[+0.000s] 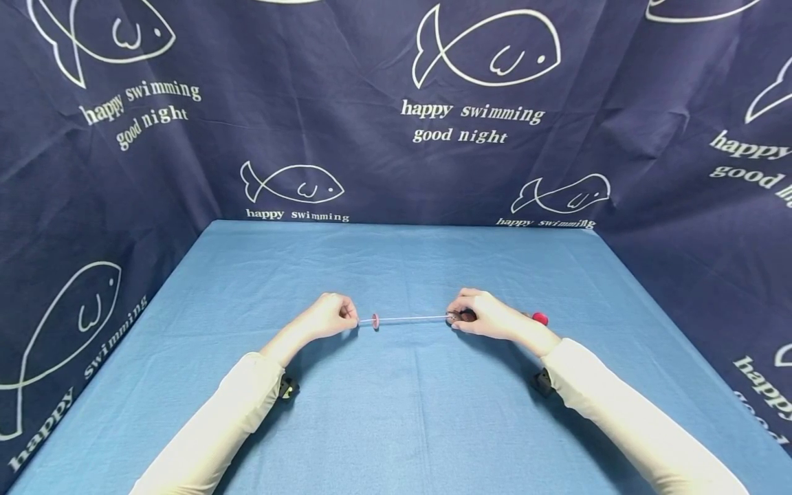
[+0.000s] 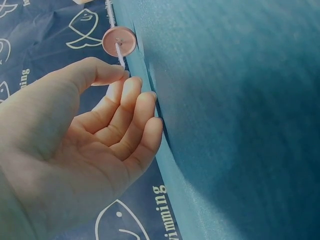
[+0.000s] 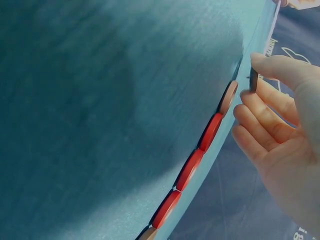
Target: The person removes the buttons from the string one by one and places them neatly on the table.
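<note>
Between both hands a white string stretches nearly straight. At its left end, my left hand pinches it between thumb and forefinger. Close to those fingertips a round pink button is threaded on the string, which passes through its holes. My right hand pinches a dark round button edge-on at the other end of the string. Under this hand lies a row of buttons, with a tan button nearest the fingertips and a red button beside it.
More of the row follows below in the right wrist view: another red button, a further red button and a tan one cut by the frame. A blue cloth covers the table. Dark blue fish-print curtains surround it.
</note>
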Available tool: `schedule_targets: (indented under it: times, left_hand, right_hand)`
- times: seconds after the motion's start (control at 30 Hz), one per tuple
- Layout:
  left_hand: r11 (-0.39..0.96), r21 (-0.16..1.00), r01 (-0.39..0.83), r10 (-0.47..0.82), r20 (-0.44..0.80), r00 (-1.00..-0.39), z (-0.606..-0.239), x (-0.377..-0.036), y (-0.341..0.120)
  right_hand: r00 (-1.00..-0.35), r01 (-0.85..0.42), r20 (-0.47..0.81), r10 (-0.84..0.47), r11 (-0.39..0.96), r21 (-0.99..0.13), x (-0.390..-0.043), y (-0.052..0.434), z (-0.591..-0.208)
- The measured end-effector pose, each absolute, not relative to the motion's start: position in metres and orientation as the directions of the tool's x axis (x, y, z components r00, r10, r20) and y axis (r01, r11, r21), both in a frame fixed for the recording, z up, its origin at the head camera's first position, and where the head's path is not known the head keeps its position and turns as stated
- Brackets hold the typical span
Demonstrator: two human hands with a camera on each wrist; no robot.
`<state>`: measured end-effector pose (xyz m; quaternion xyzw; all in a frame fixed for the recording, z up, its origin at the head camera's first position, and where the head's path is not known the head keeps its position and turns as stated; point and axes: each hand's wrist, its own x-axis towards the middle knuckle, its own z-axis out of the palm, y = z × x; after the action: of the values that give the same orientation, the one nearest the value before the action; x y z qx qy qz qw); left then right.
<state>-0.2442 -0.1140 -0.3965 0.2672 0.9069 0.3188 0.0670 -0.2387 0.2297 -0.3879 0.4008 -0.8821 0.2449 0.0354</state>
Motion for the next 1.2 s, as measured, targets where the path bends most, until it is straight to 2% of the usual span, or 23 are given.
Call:
schedule_targets:
  times: [1.2]
  left_hand:
    - [0.672,0.614,0.414,0.499,0.038,-0.866,-0.3969,-0.2436,-0.114]
  right_hand:
    - [-0.696,-0.708,0.25,-0.673,0.584,-0.398,-0.235,0.2367,-0.3847]
